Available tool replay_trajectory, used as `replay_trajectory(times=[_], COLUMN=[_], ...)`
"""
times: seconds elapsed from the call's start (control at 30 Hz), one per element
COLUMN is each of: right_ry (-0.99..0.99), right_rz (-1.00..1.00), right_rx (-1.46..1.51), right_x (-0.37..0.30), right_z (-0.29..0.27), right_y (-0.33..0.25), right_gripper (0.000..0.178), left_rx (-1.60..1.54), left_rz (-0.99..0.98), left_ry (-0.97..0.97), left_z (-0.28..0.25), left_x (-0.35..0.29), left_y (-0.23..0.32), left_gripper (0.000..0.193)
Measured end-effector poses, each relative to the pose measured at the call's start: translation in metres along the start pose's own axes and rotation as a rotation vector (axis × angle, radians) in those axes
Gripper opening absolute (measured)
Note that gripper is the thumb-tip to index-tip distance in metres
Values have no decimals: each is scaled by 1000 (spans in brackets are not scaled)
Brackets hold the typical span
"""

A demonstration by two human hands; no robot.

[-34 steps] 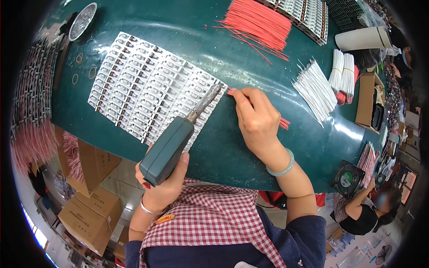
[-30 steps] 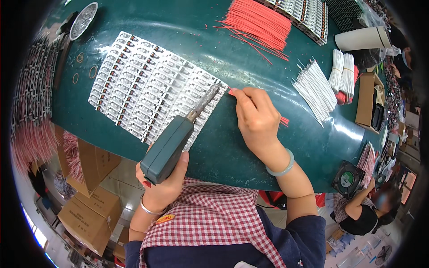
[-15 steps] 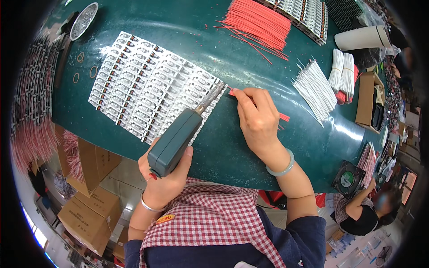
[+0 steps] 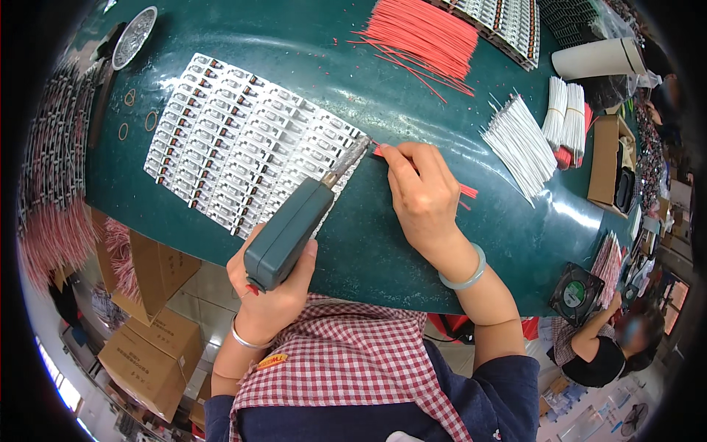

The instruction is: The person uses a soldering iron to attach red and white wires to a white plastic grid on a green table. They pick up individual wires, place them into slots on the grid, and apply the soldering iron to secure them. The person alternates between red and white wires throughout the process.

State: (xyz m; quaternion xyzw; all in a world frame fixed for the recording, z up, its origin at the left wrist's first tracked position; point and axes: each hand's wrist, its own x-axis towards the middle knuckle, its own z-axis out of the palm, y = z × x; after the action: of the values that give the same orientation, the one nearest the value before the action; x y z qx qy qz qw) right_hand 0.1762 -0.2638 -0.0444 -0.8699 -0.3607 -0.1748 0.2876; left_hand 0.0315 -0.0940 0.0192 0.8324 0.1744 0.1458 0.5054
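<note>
My left hand [image 4: 276,276] is wrapped round a dark green soldering gun [image 4: 289,228]. Its metal tip points up and right, reaching the upper right corner of a panel of small white parts [image 4: 236,140] laid out in rows. Several rows carry dark and orange-brown pieces. My right hand [image 4: 426,193] pinches red wire [image 4: 378,150], whose end lies close to the gun's tip; whether they touch is too small to tell. More red wire ends [image 4: 468,191] stick out on the far side of that hand, towards the right.
Piles of red wires [image 4: 423,40] and white wires [image 4: 519,144] lie beyond my right hand. At the right are bundled white wires [image 4: 565,110], a cardboard box [image 4: 602,162] and a black fan [image 4: 574,295]. A metal dish [image 4: 135,37] sits far left. A co-worker [image 4: 600,346] is at right.
Both hands hold nearly the same pose. The right hand and its red wire have shifted very slightly left and up, while the soldering gun's tip stays at the panel's corner.
</note>
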Motion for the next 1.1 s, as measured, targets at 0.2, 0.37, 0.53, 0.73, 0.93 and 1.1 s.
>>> replay_trajectory(times=[0.2,0.37,0.53,0.73,0.93,1.1], right_ry=[7,19,80,43,19,15], right_rz=[-1,-15,-46,-45,-80,-82], right_rx=[-2,3,30,92,74,43], right_x=[0,1,1,-4,-4,-4], right_z=[1,2,3,5,8,8], right_y=[-1,0,-1,-5,-4,-5], right_gripper=[26,27,29,28,27,27], left_rx=[68,66,38,24,-10,21], left_rz=[-19,-9,-45,-35,-53,-32], left_ry=[2,26,32,22,10,-12], left_z=[-8,-10,-12,-11,-10,-10], left_x=[-6,-11,-14,-15,-17,-15], left_y=[3,-2,-2,-4,-8,-8], left_gripper=[17,17,18,20,20,18])
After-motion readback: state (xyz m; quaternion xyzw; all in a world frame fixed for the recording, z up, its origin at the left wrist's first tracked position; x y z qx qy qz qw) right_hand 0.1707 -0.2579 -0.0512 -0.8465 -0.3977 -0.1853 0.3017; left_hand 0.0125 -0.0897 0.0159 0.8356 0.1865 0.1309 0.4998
